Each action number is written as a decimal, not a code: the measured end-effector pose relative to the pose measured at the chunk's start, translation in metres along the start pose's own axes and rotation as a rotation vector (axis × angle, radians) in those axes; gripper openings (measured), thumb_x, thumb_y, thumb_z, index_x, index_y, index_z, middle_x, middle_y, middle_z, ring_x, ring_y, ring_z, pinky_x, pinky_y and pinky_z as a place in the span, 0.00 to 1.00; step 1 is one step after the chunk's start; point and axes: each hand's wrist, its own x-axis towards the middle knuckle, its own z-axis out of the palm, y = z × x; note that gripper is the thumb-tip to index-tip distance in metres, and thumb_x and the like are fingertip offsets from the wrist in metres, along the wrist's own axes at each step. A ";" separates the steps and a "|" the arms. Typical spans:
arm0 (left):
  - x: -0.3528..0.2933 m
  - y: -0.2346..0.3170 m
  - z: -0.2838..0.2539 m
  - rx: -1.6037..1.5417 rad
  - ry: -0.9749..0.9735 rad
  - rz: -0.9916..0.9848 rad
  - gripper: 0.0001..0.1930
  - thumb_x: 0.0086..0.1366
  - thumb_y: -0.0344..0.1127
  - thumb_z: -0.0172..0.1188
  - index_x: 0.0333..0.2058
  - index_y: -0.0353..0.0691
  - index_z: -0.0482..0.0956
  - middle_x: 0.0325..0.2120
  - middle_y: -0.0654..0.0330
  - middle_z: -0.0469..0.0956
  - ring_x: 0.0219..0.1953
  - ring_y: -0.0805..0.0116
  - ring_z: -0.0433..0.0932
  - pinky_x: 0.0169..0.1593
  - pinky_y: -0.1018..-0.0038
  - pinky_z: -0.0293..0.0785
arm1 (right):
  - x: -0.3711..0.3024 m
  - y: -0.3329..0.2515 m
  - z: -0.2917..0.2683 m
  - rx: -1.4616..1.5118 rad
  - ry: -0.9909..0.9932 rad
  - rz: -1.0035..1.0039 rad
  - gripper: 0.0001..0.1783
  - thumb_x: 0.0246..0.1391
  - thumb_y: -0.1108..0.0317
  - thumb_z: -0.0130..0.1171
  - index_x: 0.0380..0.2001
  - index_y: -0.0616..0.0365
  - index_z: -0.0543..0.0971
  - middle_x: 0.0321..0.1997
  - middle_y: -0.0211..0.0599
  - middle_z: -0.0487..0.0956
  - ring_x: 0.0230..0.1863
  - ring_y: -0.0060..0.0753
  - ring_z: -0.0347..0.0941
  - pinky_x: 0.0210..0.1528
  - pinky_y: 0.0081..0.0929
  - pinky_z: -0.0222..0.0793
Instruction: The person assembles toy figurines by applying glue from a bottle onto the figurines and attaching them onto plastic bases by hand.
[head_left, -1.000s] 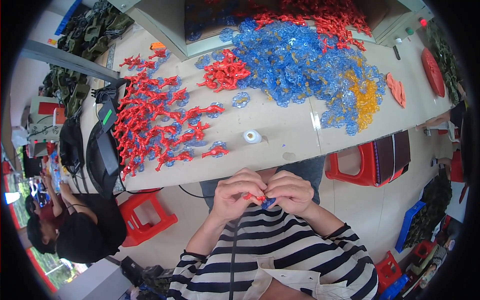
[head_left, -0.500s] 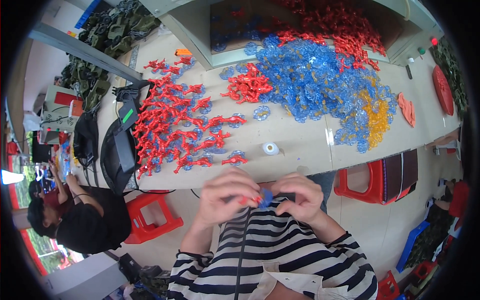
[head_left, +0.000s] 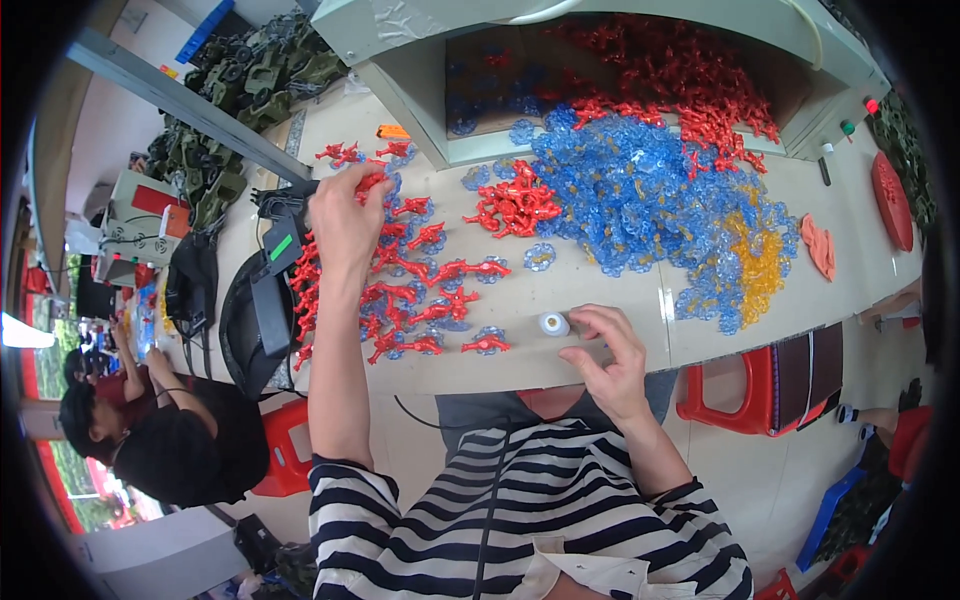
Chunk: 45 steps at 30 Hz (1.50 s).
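1. The left hand (head_left: 345,215) is stretched out to the upper left of the frame, over the far end of the group of red toy pieces on blue discs (head_left: 400,285) laid out on the bench (head_left: 600,300). Its fingers are pinched shut on 1 red piece (head_left: 370,183) — small, and its exact shape is too fine to tell.
2. That held piece sits at the fingertips, above the hand in the frame, right at the upper edge of the laid-out group; the other pieces lie below and to the right of the hand.
3. The laid-out pieces mostly run with their long axis left to right across the frame, each red figure lying over a clear blue disc.
4. The right hand (head_left: 605,355) is at centre frame near the bench's front edge, fingers curled but loose, holding nothing that I can see. A small white roll (head_left: 553,324) stands just left of its fingertips, touching or nearly so.
5. The left hand is the nearer one to the red group; the right is nearer the big blue and yellow heap (head_left: 660,210) at upper right.
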 end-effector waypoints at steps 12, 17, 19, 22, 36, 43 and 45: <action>0.009 0.030 0.018 0.083 -0.167 0.256 0.11 0.46 0.33 0.65 0.32 0.41 0.81 0.28 0.55 0.78 0.39 0.57 0.72 0.44 0.66 0.64 | 0.014 -0.008 0.011 -0.209 -0.016 -0.086 0.23 0.34 0.73 0.68 0.39 0.61 0.75 0.41 0.39 0.75 0.40 0.37 0.70 0.39 0.28 0.67; -0.015 0.094 0.027 -0.079 -0.442 0.432 0.11 0.47 0.27 0.63 0.32 0.34 0.78 0.29 0.51 0.77 0.36 0.53 0.74 0.42 0.63 0.69 | 0.011 0.005 0.011 -0.251 -0.069 -0.158 0.21 0.37 0.74 0.66 0.39 0.61 0.75 0.40 0.40 0.75 0.40 0.38 0.71 0.41 0.29 0.67; -0.014 0.090 0.041 -0.071 -0.452 0.339 0.11 0.47 0.26 0.62 0.32 0.33 0.78 0.30 0.50 0.76 0.36 0.52 0.74 0.41 0.62 0.70 | 0.008 0.001 0.009 -0.231 -0.056 -0.172 0.19 0.38 0.75 0.65 0.38 0.61 0.75 0.40 0.40 0.75 0.39 0.37 0.71 0.42 0.27 0.67; -0.011 0.085 0.048 -0.051 -0.521 0.223 0.14 0.48 0.24 0.60 0.37 0.32 0.76 0.31 0.49 0.76 0.35 0.54 0.75 0.41 0.66 0.72 | 0.001 0.000 0.001 -0.086 0.001 -0.066 0.17 0.42 0.77 0.61 0.39 0.62 0.74 0.39 0.40 0.75 0.38 0.33 0.72 0.41 0.25 0.67; -0.123 0.117 -0.035 -1.417 -0.641 -0.582 0.28 0.55 0.17 0.56 0.55 0.34 0.62 0.36 0.65 0.68 0.43 0.73 0.72 0.47 0.80 0.69 | -0.017 -0.023 -0.020 0.400 0.036 0.202 0.23 0.50 0.74 0.58 0.50 0.64 0.66 0.35 0.37 0.76 0.36 0.21 0.71 0.39 0.18 0.67; -0.192 0.136 -0.014 -1.719 -0.584 -0.772 0.21 0.57 0.16 0.53 0.47 0.38 0.62 0.37 0.61 0.68 0.43 0.74 0.71 0.47 0.78 0.71 | -0.022 -0.036 -0.015 0.370 -0.156 0.311 0.23 0.45 0.82 0.59 0.47 0.66 0.69 0.34 0.40 0.78 0.35 0.24 0.74 0.38 0.19 0.70; -0.194 0.133 -0.016 -1.783 -0.590 -0.835 0.20 0.57 0.16 0.52 0.47 0.39 0.62 0.38 0.61 0.69 0.43 0.74 0.71 0.47 0.77 0.71 | -0.024 -0.037 -0.021 0.386 -0.161 0.336 0.24 0.45 0.82 0.59 0.48 0.66 0.69 0.34 0.40 0.78 0.35 0.24 0.74 0.39 0.19 0.70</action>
